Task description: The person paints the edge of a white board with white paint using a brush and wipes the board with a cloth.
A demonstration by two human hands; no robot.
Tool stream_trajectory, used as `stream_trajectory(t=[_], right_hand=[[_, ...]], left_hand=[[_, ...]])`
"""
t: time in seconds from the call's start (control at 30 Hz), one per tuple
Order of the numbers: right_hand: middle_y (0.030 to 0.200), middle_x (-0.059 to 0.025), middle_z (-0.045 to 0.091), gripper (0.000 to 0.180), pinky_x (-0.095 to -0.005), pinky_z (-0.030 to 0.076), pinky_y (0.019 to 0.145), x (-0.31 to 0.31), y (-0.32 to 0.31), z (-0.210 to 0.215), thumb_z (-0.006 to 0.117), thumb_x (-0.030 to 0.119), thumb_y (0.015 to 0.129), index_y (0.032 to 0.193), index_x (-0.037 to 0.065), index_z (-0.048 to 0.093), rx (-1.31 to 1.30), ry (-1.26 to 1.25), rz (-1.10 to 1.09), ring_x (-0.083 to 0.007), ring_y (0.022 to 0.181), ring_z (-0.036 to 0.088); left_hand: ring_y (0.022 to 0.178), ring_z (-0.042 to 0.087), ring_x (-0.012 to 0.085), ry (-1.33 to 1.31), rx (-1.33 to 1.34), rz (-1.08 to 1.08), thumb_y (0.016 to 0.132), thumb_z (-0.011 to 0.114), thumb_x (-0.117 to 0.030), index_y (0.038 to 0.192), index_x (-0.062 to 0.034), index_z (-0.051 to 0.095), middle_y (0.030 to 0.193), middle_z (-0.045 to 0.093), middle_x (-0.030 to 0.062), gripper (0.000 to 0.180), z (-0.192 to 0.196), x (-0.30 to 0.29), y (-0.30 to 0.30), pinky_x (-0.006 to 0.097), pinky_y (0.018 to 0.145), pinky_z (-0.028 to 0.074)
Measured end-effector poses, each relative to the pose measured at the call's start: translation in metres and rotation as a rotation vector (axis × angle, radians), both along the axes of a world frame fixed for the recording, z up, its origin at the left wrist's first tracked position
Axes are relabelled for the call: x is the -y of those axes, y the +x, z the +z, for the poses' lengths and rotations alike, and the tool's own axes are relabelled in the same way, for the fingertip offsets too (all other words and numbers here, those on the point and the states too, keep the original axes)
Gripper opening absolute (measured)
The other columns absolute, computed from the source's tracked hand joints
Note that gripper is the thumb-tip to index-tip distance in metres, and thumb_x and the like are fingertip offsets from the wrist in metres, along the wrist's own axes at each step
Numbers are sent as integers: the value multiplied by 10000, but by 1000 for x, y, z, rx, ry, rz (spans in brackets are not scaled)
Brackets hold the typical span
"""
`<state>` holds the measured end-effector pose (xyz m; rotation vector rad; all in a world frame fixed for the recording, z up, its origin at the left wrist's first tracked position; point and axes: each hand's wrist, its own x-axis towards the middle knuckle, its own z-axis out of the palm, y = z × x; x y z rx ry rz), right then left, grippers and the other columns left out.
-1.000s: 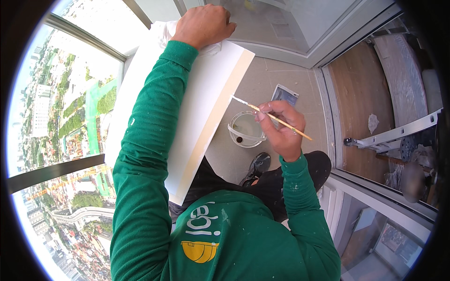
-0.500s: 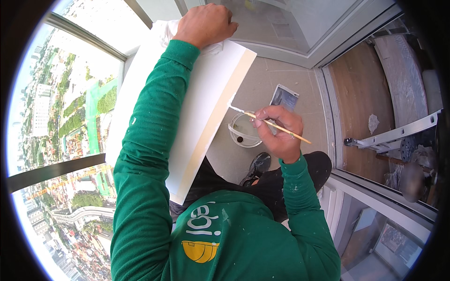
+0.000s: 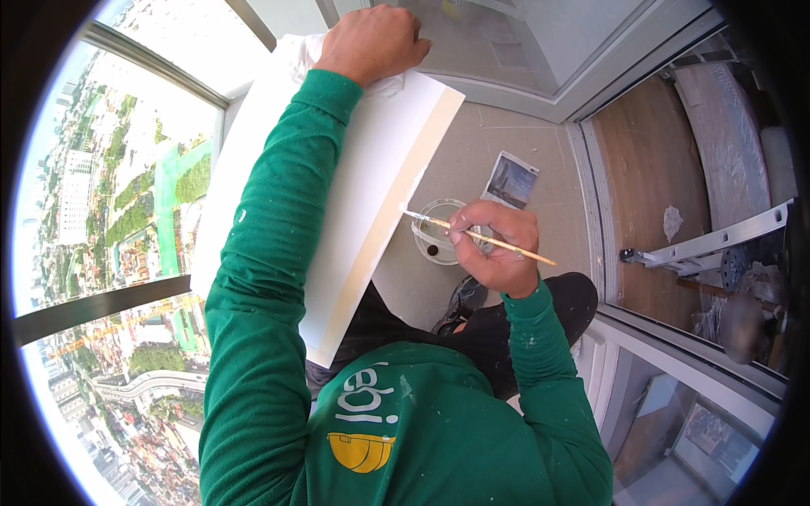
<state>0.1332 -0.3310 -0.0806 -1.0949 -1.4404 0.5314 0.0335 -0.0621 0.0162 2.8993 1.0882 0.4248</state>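
The right hand [image 3: 499, 253] pinches one brush [image 3: 510, 248], its tip at the tan edge [image 3: 386, 221] of one white panel [image 3: 359, 202], which slants beneath the left sleeve [image 3: 270, 228]. If the panel slips, we fear a smear (the left hand [image 3: 375, 44] curls at one white cloth [image 3: 297, 57]; we cannot tell whether it grips). Drips could mark the floor [image 3: 553, 139]. We count two hands, one clear tub [image 3: 443, 254], one printed sheet [image 3: 510, 179], one visible shoe [image 3: 464, 305].

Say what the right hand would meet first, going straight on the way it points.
Likely the long beige strip edging the flat white panel: the right hand holds a slim wooden brush aimed leftward at it, bristles at or very near it. Depth is unclear, so contact can't be confirmed.
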Motion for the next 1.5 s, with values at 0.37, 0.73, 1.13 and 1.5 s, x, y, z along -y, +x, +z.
stream_trajectory(t=[0.37,0.73,1.13,1.5], right_hand=[[789,-118,731,161,-306,594,645,0,-2,0,715,-42,766,898,29,656,33,45,26,-205,685,743],[829,-130,738,155,-304,597,711,5,-2,2,686,-84,783,921,-15,666,-40,-15,91,-199,746,751],[799,-122,743,133,-301,608,674,6,2,6,705,-41,786,898,17,662,-28,4,37,-202,717,762],[793,-122,741,141,-303,607,665,8,2,10,708,-36,775,895,17,657,-4,11,16,-207,707,757]], left_hand=[[781,733,411,-14,14,-7,884,671,-292,853,-5,779,816,741,226,309,-1,1,3,509,756,588],[783,724,428,16,15,-26,885,658,-301,839,-5,776,806,730,238,322,0,4,7,521,752,582],[789,724,428,10,-2,-23,878,656,-299,837,-3,775,808,730,239,322,0,5,12,520,754,582],[859,756,357,62,-55,28,899,649,-347,983,-123,825,917,778,153,297,-13,-2,14,450,837,617]])
